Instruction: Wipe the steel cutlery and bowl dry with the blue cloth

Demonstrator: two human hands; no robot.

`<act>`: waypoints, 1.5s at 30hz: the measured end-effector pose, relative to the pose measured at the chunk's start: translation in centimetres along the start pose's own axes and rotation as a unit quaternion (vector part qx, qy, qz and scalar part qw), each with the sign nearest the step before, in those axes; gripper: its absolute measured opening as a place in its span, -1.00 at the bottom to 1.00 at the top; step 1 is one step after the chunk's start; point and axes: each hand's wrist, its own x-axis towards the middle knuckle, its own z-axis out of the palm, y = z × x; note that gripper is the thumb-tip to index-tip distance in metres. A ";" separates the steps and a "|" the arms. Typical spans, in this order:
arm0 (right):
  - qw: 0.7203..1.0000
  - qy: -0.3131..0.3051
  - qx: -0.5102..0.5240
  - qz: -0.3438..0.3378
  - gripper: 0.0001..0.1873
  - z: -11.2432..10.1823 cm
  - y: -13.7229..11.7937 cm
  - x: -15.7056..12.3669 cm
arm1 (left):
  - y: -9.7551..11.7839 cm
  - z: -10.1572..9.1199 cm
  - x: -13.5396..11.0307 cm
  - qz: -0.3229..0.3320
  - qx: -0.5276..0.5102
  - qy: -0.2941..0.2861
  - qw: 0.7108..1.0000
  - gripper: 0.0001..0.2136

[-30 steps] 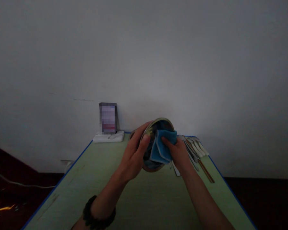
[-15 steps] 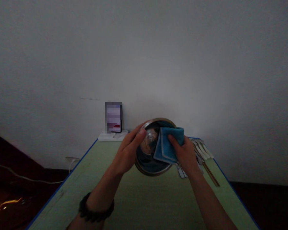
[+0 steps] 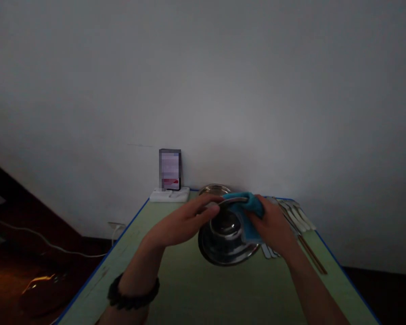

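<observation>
A shiny steel bowl [image 3: 225,243] is held above a green table [image 3: 189,293], turned so its underside faces me. My left hand [image 3: 182,221] grips the bowl's far-left rim with fingers closed over the edge. My right hand [image 3: 274,225] is closed on a folded blue cloth [image 3: 246,210], pressed against the bowl's upper right rim. A dark bead bracelet [image 3: 133,293] circles my left wrist.
A second steel dish [image 3: 214,188] lies on the table behind the bowl. Several spoons and chopsticks [image 3: 297,225] lie in a row at the right edge. A small upright box [image 3: 169,169] on a white base [image 3: 169,195] stands against the wall. Cables [image 3: 54,243] run over the dark floor at left.
The bowl has been turned over, from showing its inside to showing its underside, and lowered. The cloth has moved from inside the bowl to its upper right rim.
</observation>
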 end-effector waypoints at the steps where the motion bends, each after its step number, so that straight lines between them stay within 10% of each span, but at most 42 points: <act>1: 1.000 0.000 -0.023 0.003 -0.78 -0.2 -0.2 -0.1 | 0.1 0.3 0.1 0.010 0.036 0.012 0.999 -0.74; 6: 0.995 0.029 -0.097 -0.015 -0.73 -0.3 -1.1 -0.5 | 0.6 1.6 0.8 0.046 0.158 0.095 0.982 -0.73; 18: 0.991 -0.069 -0.063 -0.098 -0.66 -0.3 -3.3 -1.6 | 0.6 0.3 -0.2 -0.007 0.344 -0.101 0.933 -0.75; 25: 0.993 -0.069 -0.092 -0.020 -0.70 0.1 -2.7 -1.1 | 1.0 -0.2 -0.3 -0.013 0.427 -0.026 0.904 -0.73; 33: 0.998 -0.027 -0.028 0.052 -0.77 -0.1 -1.1 -0.3 | 0.4 -1.4 0.0 -0.057 0.324 0.176 0.928 -0.72; 39: 0.989 -0.018 -0.144 -0.014 -0.81 -0.7 -1.0 -0.6 | -0.1 0.1 -0.4 -0.047 0.320 -0.020 0.946 -0.68; 45: 0.992 0.018 -0.123 -0.032 -0.73 -0.7 -1.2 -0.3 | -0.4 0.6 0.4 0.009 0.163 -0.007 0.987 -0.62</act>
